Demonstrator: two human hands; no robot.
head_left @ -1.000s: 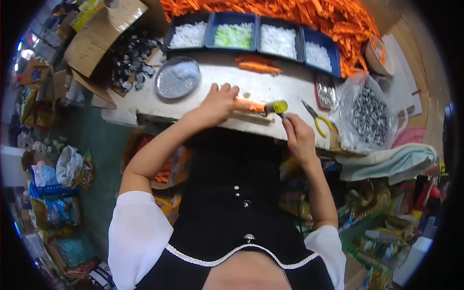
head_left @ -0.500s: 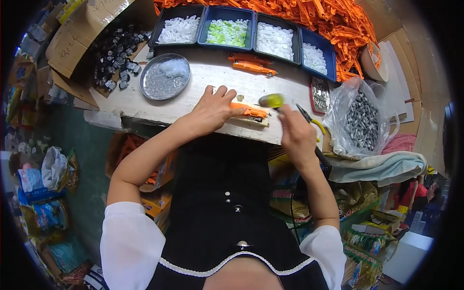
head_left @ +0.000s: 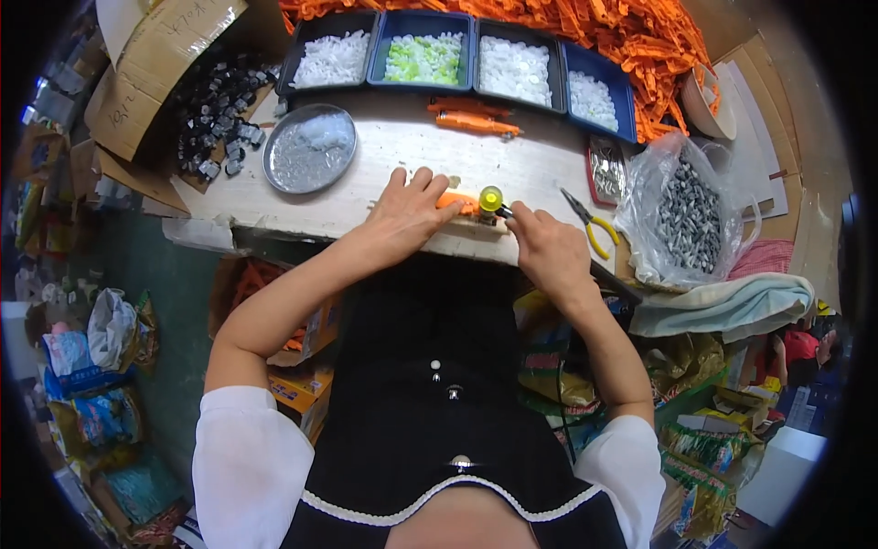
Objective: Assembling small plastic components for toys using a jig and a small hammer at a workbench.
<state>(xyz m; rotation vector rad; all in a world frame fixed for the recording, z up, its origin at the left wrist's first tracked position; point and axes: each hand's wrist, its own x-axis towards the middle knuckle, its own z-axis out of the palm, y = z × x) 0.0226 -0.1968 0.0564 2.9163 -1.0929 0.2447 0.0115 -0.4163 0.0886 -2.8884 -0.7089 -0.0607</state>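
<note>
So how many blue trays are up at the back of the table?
4, side by side in a row: white bits tray at the left, green bits tray, white discs tray, small white bits tray at the right. More may be hidden.

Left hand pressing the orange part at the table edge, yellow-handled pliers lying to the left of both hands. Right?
Not quite. In the head view the left hand does press the orange part at the table edge, but the yellow-handled pliers lie to the right of the right hand, beside the plastic bag.
</note>
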